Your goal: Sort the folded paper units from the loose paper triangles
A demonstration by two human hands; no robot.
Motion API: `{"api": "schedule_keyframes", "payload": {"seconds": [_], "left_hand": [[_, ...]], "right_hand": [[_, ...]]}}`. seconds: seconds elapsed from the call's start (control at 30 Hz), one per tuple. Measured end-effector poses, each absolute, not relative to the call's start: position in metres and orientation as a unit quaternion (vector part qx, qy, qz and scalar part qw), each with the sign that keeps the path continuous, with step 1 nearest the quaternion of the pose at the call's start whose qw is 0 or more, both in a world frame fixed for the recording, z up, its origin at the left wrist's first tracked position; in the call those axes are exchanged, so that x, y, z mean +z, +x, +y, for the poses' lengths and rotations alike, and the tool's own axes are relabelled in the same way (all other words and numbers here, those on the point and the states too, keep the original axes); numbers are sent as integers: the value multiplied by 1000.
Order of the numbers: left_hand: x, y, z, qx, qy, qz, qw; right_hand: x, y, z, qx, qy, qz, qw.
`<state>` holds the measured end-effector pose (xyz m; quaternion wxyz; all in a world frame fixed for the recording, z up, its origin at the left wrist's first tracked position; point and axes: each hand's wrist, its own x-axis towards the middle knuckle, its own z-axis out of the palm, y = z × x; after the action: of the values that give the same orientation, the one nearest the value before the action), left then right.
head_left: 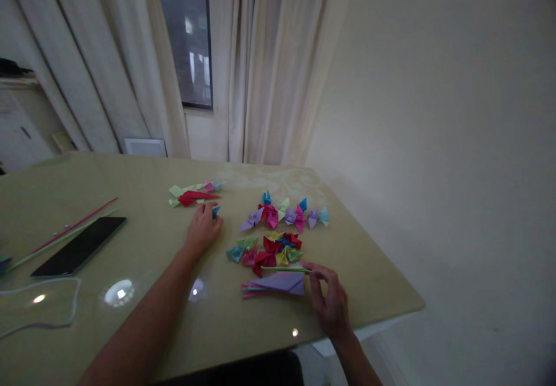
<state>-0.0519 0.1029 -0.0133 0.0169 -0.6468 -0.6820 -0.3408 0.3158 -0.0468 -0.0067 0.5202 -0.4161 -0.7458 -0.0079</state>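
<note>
Pinching green folded paper [284, 269] in right hand [330, 300], blue folded paper [215, 212] in left hand [203, 227], lilac paper [280, 282] nearby

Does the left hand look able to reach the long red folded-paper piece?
Probably yes: the left hand is close to the red piece and nothing seems to block the way, though its fingers surround a small blue folded-paper piece.

- It's dim and greyish in here, the wall [403, 114] darker toward the right edge.
- Round glints [119, 292] shine off the glossy tabletop [143, 241], the light apparently coming from above.
- Pale patches show in the dark window [185, 44].
- The left curtain [87, 56] slants, stretched wide-angle fashion.
- Fine creases on the folded papers [271, 217] look soft, slightly smeared.
</note>
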Motion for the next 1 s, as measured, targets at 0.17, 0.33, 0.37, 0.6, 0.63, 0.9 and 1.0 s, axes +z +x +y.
{"api": "schedule_keyframes", "payload": {"seconds": [0.17, 0.33, 0.37, 0.6, 0.63, 0.9, 1.0], "left_hand": [[-11, -52, 102, -337, -646, -684, 42], [-11, -53, 103, -313, -663, -679, 31], [-11, -53, 103, -310, -666, -678, 29], [-12, -54, 103, -318, -674, -666, 33], [-12, -54, 102, -318, -675, -666, 32], [-13, -55, 103, -339, -666, -664, 11], [-15, -55, 104, -346, -663, -664, 2]], "right_hand": [[-5, 315, -49, 44, -423, -732, 533], [-1, 312, -49, 77, -404, -764, 497], [-1, 312, -48, 87, -408, -757, 503], [0, 314, -42, 174, -456, -684, 542], [1, 314, -42, 189, -456, -685, 537], [6, 316, -30, 282, -471, -637, 541], [7, 316, -27, 294, -474, -642, 526]]}}
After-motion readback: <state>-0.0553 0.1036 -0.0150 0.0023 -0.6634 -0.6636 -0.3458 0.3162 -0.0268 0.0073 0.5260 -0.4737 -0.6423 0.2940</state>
